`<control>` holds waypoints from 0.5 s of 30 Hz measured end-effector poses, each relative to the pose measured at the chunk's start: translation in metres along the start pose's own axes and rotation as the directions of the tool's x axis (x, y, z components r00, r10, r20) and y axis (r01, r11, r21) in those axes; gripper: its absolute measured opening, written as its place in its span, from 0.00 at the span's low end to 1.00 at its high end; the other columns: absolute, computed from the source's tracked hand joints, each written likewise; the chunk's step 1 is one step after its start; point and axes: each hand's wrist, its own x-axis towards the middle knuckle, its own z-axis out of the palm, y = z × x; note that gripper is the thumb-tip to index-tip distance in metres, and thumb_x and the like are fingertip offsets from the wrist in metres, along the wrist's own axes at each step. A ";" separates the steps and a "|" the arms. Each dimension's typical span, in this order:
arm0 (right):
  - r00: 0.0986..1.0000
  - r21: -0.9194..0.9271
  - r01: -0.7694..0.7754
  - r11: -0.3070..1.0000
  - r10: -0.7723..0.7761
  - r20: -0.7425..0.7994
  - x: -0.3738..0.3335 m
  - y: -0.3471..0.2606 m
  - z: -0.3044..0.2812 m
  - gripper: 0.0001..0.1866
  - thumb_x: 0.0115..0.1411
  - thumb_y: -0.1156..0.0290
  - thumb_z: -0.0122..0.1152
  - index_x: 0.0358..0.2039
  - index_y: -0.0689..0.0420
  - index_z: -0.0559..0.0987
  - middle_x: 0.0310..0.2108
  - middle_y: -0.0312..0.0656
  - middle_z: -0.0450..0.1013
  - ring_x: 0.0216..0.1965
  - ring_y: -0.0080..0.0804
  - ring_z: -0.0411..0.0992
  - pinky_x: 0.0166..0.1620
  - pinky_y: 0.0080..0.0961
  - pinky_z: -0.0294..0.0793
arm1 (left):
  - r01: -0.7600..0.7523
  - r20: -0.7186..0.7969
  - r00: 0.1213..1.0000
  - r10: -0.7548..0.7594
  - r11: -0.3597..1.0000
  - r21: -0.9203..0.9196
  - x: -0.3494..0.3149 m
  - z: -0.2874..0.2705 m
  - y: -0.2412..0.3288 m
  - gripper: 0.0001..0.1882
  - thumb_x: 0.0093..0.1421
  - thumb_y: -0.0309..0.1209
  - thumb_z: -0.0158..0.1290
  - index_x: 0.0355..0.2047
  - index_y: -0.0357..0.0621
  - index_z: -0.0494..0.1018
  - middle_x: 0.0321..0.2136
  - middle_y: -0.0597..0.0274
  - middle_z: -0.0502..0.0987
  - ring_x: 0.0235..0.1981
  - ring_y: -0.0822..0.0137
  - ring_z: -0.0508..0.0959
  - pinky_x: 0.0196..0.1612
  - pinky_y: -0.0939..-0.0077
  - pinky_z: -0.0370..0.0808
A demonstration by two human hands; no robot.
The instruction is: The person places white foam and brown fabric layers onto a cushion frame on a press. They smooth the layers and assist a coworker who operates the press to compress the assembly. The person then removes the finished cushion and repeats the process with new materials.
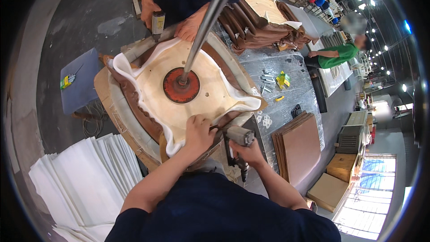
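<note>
A plywood seat panel lies underside up in a padded frame, with white padding and a brown cover around its edge. A red round plate on a metal rod rests on the panel's middle. My left hand is closed at the near edge, its fingers pinching the brown cover; the fingertips are partly hidden. My right hand grips a staple gun, its nose close to the cover beside my left fingers.
Opposite, a co-worker's hand holds another staple gun; their other hand presses the panel's far edge. Brown sheets, loose staple strips and covered panels lie on the right table. White sheets are stacked at left.
</note>
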 end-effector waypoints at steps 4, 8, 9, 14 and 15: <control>0.999 -0.131 -0.041 0.991 0.040 -0.014 0.015 -0.019 -0.037 0.31 0.69 0.71 0.76 0.69 0.60 0.76 0.37 0.35 0.81 0.24 0.23 0.75 0.27 0.26 0.76 | -0.117 -0.021 0.993 0.117 0.993 0.001 0.031 0.036 0.007 0.18 0.52 0.36 0.76 0.35 0.41 0.81 0.55 0.48 0.75 0.66 0.40 0.70 0.73 0.38 0.62; 0.997 -0.235 -0.062 0.970 0.069 0.023 0.040 -0.025 -0.051 0.19 0.67 0.62 0.80 0.50 0.60 0.84 0.30 0.34 0.80 0.23 0.22 0.77 0.26 0.24 0.76 | -0.081 0.046 0.996 0.079 0.996 0.045 0.038 0.046 0.009 0.15 0.53 0.35 0.75 0.32 0.39 0.83 0.61 0.47 0.72 0.75 0.39 0.63 0.78 0.36 0.56; 0.995 -0.248 -0.078 0.966 0.091 0.038 0.046 -0.028 -0.052 0.19 0.67 0.62 0.80 0.49 0.60 0.84 0.29 0.34 0.80 0.23 0.22 0.77 0.26 0.24 0.76 | -0.078 0.052 0.996 0.076 0.996 0.036 0.039 0.046 0.009 0.14 0.54 0.35 0.74 0.32 0.39 0.83 0.62 0.48 0.72 0.76 0.39 0.62 0.78 0.36 0.56; 0.976 -0.367 -0.140 0.920 0.191 0.107 0.075 -0.044 -0.052 0.18 0.65 0.62 0.80 0.46 0.61 0.84 0.26 0.34 0.79 0.20 0.23 0.75 0.24 0.25 0.75 | -0.052 0.058 0.997 0.052 0.999 -0.001 0.042 0.046 0.008 0.11 0.58 0.34 0.70 0.34 0.37 0.86 0.65 0.51 0.73 0.77 0.42 0.61 0.81 0.37 0.51; 0.971 -0.383 -0.153 0.911 0.210 0.111 0.079 -0.046 -0.050 0.18 0.65 0.62 0.81 0.46 0.61 0.84 0.26 0.34 0.79 0.20 0.23 0.75 0.23 0.25 0.75 | -0.033 0.073 0.997 0.032 0.999 0.008 0.041 0.048 0.008 0.11 0.59 0.34 0.70 0.34 0.37 0.86 0.66 0.51 0.73 0.78 0.42 0.61 0.82 0.38 0.51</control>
